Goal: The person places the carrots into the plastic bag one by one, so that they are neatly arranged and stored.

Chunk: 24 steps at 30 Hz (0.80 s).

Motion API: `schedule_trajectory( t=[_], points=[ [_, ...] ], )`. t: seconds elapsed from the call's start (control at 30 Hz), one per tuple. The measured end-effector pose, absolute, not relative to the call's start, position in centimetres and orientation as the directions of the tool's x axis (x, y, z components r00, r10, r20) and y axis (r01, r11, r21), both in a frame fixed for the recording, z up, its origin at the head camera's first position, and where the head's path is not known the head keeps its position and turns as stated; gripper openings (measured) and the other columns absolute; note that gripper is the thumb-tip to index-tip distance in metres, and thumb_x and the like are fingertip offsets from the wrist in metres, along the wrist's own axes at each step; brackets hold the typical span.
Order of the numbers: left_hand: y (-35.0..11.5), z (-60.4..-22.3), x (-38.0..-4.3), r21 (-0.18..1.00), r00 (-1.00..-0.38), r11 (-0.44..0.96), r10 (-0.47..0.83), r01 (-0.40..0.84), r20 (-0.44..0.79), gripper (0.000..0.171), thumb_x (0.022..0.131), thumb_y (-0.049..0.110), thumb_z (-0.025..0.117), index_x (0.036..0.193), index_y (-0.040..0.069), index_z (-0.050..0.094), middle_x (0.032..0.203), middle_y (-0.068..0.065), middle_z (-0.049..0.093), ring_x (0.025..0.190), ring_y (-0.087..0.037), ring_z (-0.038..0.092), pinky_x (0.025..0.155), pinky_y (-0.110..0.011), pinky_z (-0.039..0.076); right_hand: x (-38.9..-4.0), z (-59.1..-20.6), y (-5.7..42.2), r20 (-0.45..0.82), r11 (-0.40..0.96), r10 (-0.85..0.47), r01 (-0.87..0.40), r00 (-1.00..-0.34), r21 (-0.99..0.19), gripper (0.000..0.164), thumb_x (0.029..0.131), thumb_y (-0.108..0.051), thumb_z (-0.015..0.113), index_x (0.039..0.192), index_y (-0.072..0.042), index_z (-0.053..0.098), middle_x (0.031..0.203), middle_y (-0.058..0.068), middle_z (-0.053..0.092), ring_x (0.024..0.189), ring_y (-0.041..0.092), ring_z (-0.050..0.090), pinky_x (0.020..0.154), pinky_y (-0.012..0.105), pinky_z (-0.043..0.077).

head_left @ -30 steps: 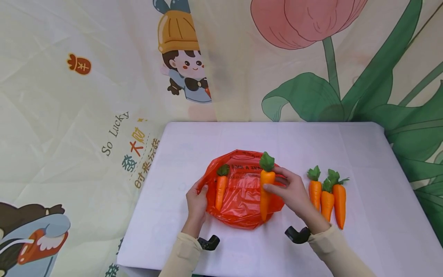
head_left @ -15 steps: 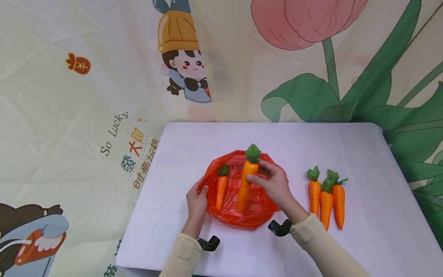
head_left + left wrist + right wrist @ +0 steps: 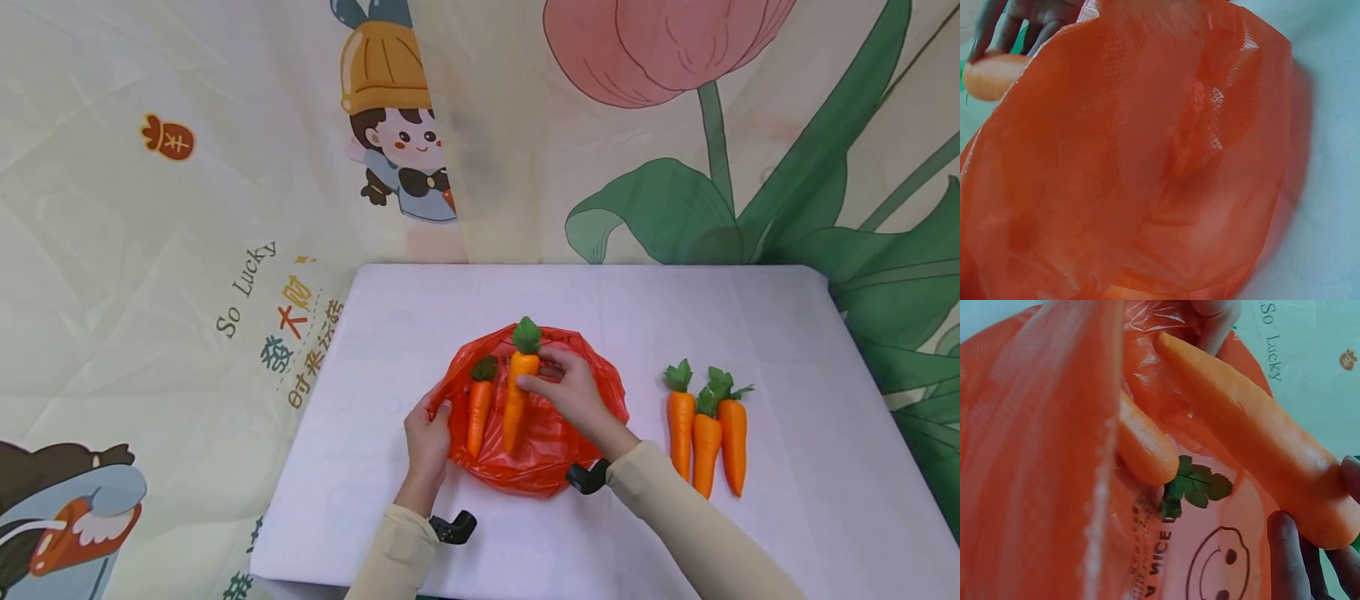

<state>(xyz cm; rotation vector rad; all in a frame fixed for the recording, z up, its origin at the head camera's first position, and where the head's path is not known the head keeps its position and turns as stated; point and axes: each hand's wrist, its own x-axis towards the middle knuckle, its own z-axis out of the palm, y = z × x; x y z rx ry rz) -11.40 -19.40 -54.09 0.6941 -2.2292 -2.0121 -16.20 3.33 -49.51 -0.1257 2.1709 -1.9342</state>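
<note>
A red plastic bag [image 3: 555,454] lies with its mouth spread wide, and my left hand [image 3: 427,442] grips its left rim between thumb and fingers. One orange carrot [image 3: 479,417] with a green leafy top rests inside, at the left. My right hand [image 3: 573,392] pinches a second carrot [image 3: 517,400] near its leafy end, tip down, over the bag's mouth. In the right wrist view this held carrot [image 3: 1254,437] slants above the one in the bag [image 3: 1150,450]. The bag's wall [image 3: 1116,156] fills most of the left wrist view and hides the left fingers.
Three more carrots [image 3: 707,446] lie side by side on the white table [image 3: 810,433], right of the bag. A black camera [image 3: 453,527] sits at the left wrist, another [image 3: 588,477] at the right. A printed cloth [image 3: 510,167] hangs behind the table.
My right hand has carried the carrot leftward, from the bag's right rim to over its middle, close to the carrot inside. My left hand has stayed on the rim.
</note>
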Motion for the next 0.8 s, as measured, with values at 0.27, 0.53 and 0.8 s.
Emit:
schedule_trajectory(
  t=[0.27, 0.53, 0.8],
  points=[
    [-19.5, -54.2, -11.5, 0.957, -0.899, 0.06, -0.365, -0.284, -0.244, 0.04, 0.107, 0.012, 0.05, 0.147, 0.013, 0.054, 0.144, -0.006, 0.055, 0.132, -0.024, 0.052, 0.108, -0.039, 0.045, -16.8, -50.8, 2.2, -0.212, 0.155, -0.216, 0.18, -0.953, -0.971, 0.057, 0.087, -0.026, 0.083, 0.136, -0.007, 0.06, 0.129, 0.007, 0.063, 0.113, 0.028, 0.063, 0.089, 0.038, 0.058],
    [-19.5, -54.4, -11.5, 0.954, -0.9, 0.067, -0.357, -0.292, -0.25, 0.04, 0.107, 0.011, 0.05, 0.147, 0.011, 0.054, 0.144, -0.006, 0.056, 0.132, -0.025, 0.051, 0.108, -0.04, 0.045, -17.4, -53.1, 1.4, -0.284, 0.275, -0.186, 0.228, -0.941, -0.934, 0.059, 0.086, -0.027, 0.083, 0.136, -0.005, 0.061, 0.123, 0.01, 0.065, 0.109, 0.027, 0.064, 0.087, 0.038, 0.059],
    [-19.4, -54.3, -11.6, 0.957, -0.908, 0.07, -0.345, -0.28, -0.24, 0.04, 0.107, 0.011, 0.05, 0.146, 0.011, 0.054, 0.144, -0.006, 0.056, 0.132, -0.025, 0.051, 0.109, -0.04, 0.044, -17.8, -54.4, 0.4, -0.34, 0.347, -0.18, 0.263, -0.923, -0.9, 0.06, 0.087, -0.021, 0.082, 0.137, 0.002, 0.057, 0.125, 0.015, 0.064, 0.109, 0.028, 0.064, 0.088, 0.039, 0.058]
  ],
)
